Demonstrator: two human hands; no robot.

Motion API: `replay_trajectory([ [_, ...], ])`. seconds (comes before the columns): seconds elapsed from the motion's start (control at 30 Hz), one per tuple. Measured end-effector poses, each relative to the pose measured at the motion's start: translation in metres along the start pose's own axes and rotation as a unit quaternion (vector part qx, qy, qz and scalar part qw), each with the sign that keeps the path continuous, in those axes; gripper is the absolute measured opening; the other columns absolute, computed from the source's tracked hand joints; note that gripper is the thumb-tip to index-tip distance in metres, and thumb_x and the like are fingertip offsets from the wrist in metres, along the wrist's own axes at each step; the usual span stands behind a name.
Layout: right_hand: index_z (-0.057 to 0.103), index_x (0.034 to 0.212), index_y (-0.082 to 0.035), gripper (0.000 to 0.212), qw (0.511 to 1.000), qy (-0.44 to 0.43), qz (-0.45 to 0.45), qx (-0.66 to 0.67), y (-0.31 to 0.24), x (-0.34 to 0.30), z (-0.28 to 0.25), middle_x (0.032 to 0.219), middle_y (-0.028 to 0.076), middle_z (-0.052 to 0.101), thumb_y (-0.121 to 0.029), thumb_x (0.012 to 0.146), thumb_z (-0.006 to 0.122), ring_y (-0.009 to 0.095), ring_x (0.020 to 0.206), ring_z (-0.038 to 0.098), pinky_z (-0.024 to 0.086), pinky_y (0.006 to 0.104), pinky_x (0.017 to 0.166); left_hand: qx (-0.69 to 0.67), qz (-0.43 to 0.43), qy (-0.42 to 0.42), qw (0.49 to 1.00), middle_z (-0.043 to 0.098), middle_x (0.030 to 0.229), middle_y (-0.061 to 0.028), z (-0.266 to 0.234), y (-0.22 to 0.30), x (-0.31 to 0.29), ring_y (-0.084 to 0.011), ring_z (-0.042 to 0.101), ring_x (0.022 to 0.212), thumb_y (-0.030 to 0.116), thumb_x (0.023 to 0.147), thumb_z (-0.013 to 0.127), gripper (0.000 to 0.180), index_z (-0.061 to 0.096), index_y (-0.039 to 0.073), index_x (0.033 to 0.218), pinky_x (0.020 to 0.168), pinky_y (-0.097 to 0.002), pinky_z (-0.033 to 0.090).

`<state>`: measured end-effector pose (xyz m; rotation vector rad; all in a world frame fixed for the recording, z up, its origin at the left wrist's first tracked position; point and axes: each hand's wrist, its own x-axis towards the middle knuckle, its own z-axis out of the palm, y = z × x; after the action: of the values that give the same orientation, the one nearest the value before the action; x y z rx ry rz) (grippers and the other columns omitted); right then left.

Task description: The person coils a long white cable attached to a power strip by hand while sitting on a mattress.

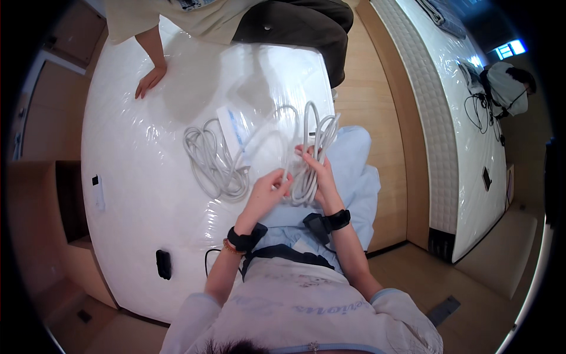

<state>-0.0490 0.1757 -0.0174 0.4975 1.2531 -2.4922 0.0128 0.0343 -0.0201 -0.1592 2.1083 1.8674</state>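
Observation:
My right hand (318, 171) is wrapped round a bundle of looped grey-white cable (323, 134), held above my lap. Just left of it, my left hand (272, 187) pinches a strand of the same cable, which arcs up and over between the two hands. Another coil of grey cable (203, 168) lies on the plastic-covered mattress (141, 218) to the left of my hands. Beside that coil is a flat white packet with blue print (234, 131). Black straps with small boxes sit on both my wrists.
A person in dark trousers (295, 23) sits at the far side, one hand (152, 81) resting on the mattress. A black device (163, 264) and a small white item (98, 193) lie at left. Rightward stand a second wrapped mattress (436, 118) and another person (508, 88) near black cables (480, 112).

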Motion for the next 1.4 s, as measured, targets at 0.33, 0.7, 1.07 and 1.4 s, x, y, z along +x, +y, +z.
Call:
replay_trajectory([
  [0.33, 0.049, 0.103, 0.001, 0.025, 0.994, -0.057, 0.042, -0.086, 0.007, -0.001, -0.015, 0.076, 0.011, 0.061, -0.007, 0.082, 0.06, 0.015, 0.061, 0.059, 0.049, 0.0254, 0.054, 0.244, 0.217, 0.171, 0.93, 0.059, 0.068, -0.0103, -0.013, 0.034, -0.012, -0.0264, 0.059, 0.065, 0.017, 0.082, 0.058, 0.018, 0.058, 0.002, 0.093, 0.061, -0.0355, 0.046],
  [0.7, 0.046, 0.101, -0.002, 0.021, 0.984, -0.144, 0.039, -0.094, 0.001, -0.005, -0.003, 0.099, 0.019, 0.062, -0.01, 0.086, 0.057, 0.023, 0.088, 0.063, 0.048, 0.0281, 0.074, 0.216, -0.003, 0.226, 0.95, 0.053, 0.057, -0.0149, -0.029, 0.042, -0.012, -0.0315, 0.054, 0.054, 0.018, 0.087, 0.053, 0.017, 0.057, 0.002, 0.088, 0.051, -0.0392, 0.041],
  [1.07, 0.046, 0.1, 0.0, 0.024, 0.986, -0.14, 0.081, -0.032, 0.007, 0.014, -0.002, 0.096, 0.019, 0.06, -0.011, 0.084, 0.06, 0.025, 0.09, 0.062, 0.051, 0.0337, 0.078, 0.24, 0.18, 0.169, 0.939, 0.061, 0.079, -0.0125, -0.039, 0.012, -0.016, -0.0269, 0.057, 0.077, 0.012, 0.087, 0.05, 0.016, 0.059, 0.001, 0.095, 0.071, -0.0347, 0.044],
  [1.4, 0.05, 0.107, 0.002, 0.031, 0.987, -0.115, 0.105, -0.04, 0.013, 0.001, 0.008, 0.085, 0.012, 0.063, -0.008, 0.081, 0.063, 0.021, 0.081, 0.063, 0.049, 0.0283, 0.067, 0.32, -0.21, 0.431, 0.817, 0.06, 0.082, -0.0114, -0.127, -0.07, -0.031, -0.0299, 0.057, 0.073, 0.021, 0.078, 0.061, 0.028, 0.056, 0.0, 0.095, 0.07, -0.0387, 0.044],
])
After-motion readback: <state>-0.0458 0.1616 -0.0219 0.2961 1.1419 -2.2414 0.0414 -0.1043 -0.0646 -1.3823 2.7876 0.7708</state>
